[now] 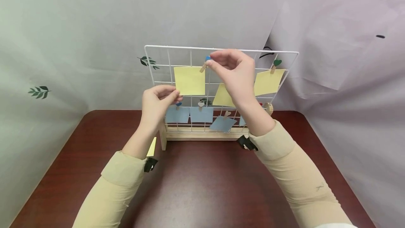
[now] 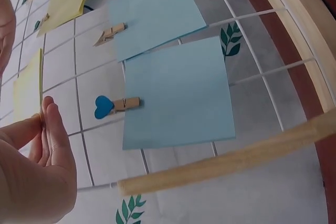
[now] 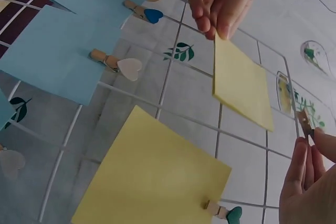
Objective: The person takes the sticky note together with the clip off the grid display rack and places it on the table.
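Observation:
My left hand (image 1: 157,103) pinches a square yellow note (image 1: 190,81) by its lower left corner, in front of the white wire grid (image 1: 177,47). My right hand (image 1: 237,75) holds a small wooden clothespin (image 1: 203,68) with a blue top, between thumb and fingers. In the head view the clothespin overlaps the note's upper right corner; the right wrist view shows a gap between the clothespin (image 3: 305,123) and the note (image 3: 241,85). Behind my right wrist, another yellow note (image 1: 223,96) is partly hidden.
Blue notes (image 1: 201,114) hang lower on the grid under heart-topped clothespins. A yellow note (image 1: 269,82) hangs at right under a green-heart clothespin (image 1: 277,62). The grid stands in a wooden base (image 1: 202,136) on a dark red table (image 1: 202,185). Beside my left wrist lies something yellow (image 1: 152,147).

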The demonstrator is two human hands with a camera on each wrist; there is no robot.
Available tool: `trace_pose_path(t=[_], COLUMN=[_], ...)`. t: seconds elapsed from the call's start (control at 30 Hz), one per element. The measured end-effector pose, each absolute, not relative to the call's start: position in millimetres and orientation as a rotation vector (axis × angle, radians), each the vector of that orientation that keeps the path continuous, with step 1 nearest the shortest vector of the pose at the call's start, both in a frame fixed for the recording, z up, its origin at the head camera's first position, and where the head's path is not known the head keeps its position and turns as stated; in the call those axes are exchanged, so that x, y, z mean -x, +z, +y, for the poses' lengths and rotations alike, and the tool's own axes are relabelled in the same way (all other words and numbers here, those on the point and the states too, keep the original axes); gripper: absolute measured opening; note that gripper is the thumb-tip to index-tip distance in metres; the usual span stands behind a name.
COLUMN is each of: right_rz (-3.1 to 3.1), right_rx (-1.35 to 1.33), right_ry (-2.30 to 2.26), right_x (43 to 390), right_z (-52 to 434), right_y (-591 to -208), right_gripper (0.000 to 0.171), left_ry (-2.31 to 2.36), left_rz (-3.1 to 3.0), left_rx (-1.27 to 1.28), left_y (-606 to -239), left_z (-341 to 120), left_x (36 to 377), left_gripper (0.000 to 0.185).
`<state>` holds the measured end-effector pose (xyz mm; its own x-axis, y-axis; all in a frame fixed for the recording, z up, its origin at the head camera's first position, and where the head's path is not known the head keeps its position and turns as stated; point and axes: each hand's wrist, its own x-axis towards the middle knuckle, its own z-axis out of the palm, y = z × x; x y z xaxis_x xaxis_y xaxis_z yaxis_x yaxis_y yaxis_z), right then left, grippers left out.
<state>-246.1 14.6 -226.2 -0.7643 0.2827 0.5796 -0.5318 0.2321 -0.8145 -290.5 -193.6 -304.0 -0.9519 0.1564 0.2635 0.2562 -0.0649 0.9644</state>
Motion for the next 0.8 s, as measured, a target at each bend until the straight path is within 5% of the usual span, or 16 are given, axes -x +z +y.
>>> trace_pose_path(t=[0.43,0.67,0.8], right_rz=[-1.852,-1.844,-1.868], right_rx=[-0.206,-0.171,-0.141], right_ry=[1.682,1.749,1.744], right_x=[226.0,213.5,209.2], right_z=[32.7,43.3,50.2], right_y=[-249.0,-261.7,-268.7], right_gripper=[0.019,0.017,0.015], left_ry=[-2.229,-2.252,-2.259], left_rz=[-2.127,-2.114,-2.116], left_rx=[0.442,0.415,0.389], left_y=[-309.4,-319.7,-327.7], left_z=[-223.0,-245.0,-258.2], left_x=[280.1,273.7,270.6], left_gripper=[0.025,0.007,0.020])
